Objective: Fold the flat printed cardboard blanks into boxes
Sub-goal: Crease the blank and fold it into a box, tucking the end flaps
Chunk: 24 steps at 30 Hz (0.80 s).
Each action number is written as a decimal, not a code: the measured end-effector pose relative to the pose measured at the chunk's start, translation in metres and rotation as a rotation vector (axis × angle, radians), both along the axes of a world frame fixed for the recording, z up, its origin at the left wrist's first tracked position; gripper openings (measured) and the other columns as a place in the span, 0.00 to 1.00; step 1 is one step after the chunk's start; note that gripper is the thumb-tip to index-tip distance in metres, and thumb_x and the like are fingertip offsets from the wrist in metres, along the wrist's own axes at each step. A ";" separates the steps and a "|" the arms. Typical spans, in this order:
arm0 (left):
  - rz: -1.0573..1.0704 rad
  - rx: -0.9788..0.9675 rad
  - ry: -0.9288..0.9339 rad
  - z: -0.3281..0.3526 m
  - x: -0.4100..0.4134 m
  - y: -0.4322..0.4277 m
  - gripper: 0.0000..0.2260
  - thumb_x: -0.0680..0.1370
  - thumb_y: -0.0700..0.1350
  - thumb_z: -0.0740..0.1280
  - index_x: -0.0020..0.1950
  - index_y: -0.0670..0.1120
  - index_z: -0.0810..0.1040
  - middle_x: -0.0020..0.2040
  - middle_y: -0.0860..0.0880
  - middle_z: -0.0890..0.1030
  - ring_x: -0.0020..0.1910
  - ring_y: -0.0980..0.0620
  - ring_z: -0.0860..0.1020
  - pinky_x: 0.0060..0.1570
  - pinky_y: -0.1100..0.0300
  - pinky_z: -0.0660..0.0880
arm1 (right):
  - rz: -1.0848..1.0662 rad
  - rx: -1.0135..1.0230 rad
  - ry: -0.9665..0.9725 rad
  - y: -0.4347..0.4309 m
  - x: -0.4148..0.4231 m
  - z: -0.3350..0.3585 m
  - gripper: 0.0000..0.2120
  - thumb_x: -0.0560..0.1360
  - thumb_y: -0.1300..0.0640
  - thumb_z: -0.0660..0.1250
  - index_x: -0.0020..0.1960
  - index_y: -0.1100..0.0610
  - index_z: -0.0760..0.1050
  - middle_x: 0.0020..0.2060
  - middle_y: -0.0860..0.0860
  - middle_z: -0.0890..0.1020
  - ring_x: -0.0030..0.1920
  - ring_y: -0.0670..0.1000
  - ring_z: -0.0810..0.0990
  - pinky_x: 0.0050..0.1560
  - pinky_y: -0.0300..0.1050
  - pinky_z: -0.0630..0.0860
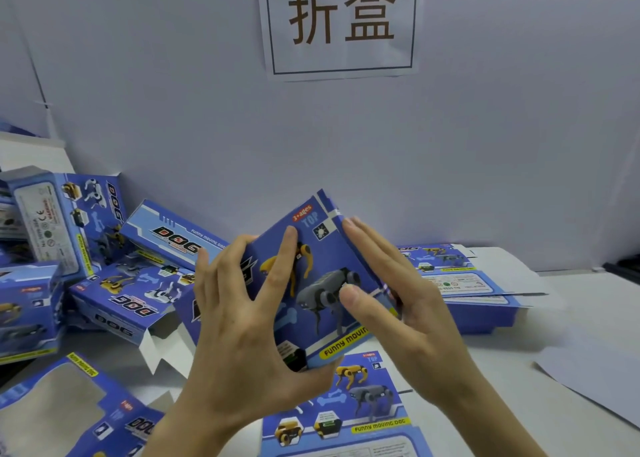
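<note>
I hold a blue printed cardboard box (311, 283) with robot-dog pictures above the table, tilted with its "TOP" corner pointing up. My left hand (242, 321) grips its left side, index finger stretched across the printed face and thumb under the lower edge. My right hand (391, 290) holds the right side, fingers straight along the edge and thumb pressing on the face. A flat blank (349, 411) of the same print lies on the table just below.
Several folded boxes (69, 214) are piled at the left, one with open white flaps (162, 346). A windowed blank (59, 404) lies at bottom left. A stack of flat blanks (474, 290) sits at the right. A white wall with a paper sign (341, 24) stands behind.
</note>
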<state>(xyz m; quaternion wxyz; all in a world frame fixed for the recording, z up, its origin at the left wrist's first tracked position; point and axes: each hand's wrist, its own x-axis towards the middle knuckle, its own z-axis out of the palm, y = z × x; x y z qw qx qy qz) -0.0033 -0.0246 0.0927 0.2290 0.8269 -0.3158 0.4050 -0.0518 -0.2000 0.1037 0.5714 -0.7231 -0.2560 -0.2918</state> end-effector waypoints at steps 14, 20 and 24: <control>-0.085 0.047 -0.072 -0.003 -0.001 0.000 0.53 0.59 0.71 0.69 0.78 0.50 0.56 0.67 0.41 0.62 0.71 0.43 0.58 0.70 0.32 0.51 | -0.114 -0.320 0.053 -0.006 -0.014 0.007 0.37 0.71 0.44 0.67 0.74 0.32 0.53 0.72 0.33 0.54 0.75 0.45 0.57 0.67 0.49 0.71; -0.172 0.006 -0.013 -0.001 -0.001 -0.003 0.50 0.62 0.72 0.66 0.79 0.53 0.54 0.70 0.44 0.60 0.71 0.42 0.59 0.62 0.26 0.62 | -0.179 -0.446 0.073 -0.006 -0.020 0.011 0.39 0.68 0.33 0.60 0.73 0.28 0.43 0.73 0.27 0.43 0.74 0.33 0.42 0.73 0.47 0.59; -0.216 -0.084 -0.058 -0.004 0.008 -0.001 0.52 0.62 0.67 0.71 0.78 0.54 0.49 0.72 0.42 0.57 0.75 0.45 0.56 0.67 0.33 0.63 | -0.157 -0.288 0.140 -0.009 -0.023 0.016 0.42 0.64 0.34 0.66 0.72 0.26 0.48 0.73 0.29 0.56 0.70 0.30 0.60 0.66 0.32 0.66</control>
